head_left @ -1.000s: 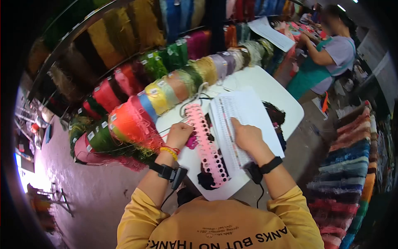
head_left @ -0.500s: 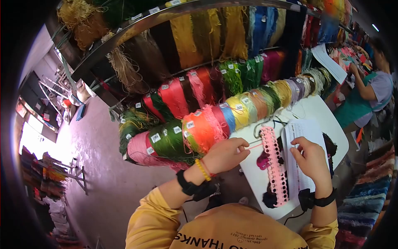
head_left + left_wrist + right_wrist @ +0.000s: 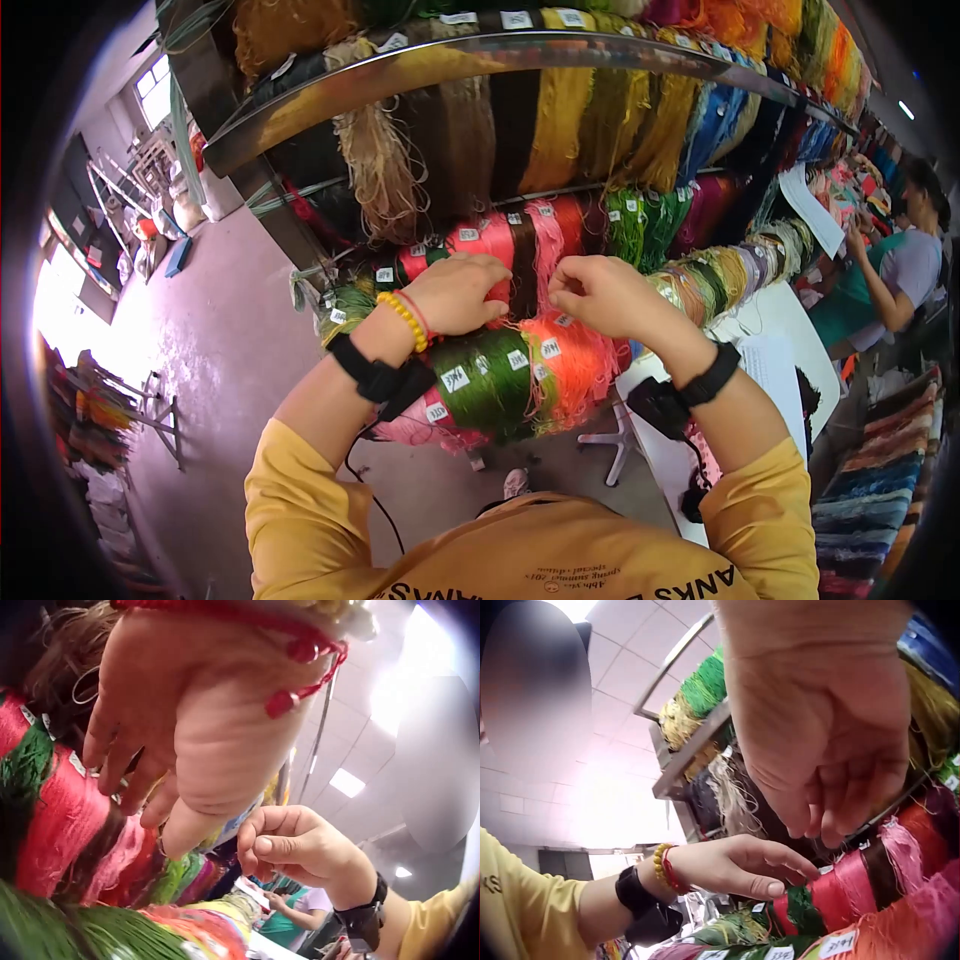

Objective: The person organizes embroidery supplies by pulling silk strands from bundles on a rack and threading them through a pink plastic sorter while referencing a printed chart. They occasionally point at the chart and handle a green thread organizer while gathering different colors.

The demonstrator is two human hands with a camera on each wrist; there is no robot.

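My left hand (image 3: 455,293) is over the rear row of thread skeins, its fingers reaching toward the red-pink skein (image 3: 483,238). In the right wrist view its fingertips overlap the white tags there. My right hand (image 3: 605,297) hangs to the right, close to the light pink skein (image 3: 548,240), fingers loosely curled with nothing visible in them. Between the hands runs a dark brown skein (image 3: 523,272). Nearer to me, below the hands, lie a green skein (image 3: 485,378) and an orange one (image 3: 578,372), both with white number tags.
A metal rail (image 3: 560,60) crosses above, hung with brown, gold and blue skeins. To the right is a white table (image 3: 650,455) with paper sheets (image 3: 768,375) and a pink holed strip (image 3: 705,462), partly hidden by my right arm. Another person (image 3: 905,270) stands at the far right.
Both hands have moved left, off the papers and pink strip on the table, to the rear row of skeins. The head view has swung left toward the rack.
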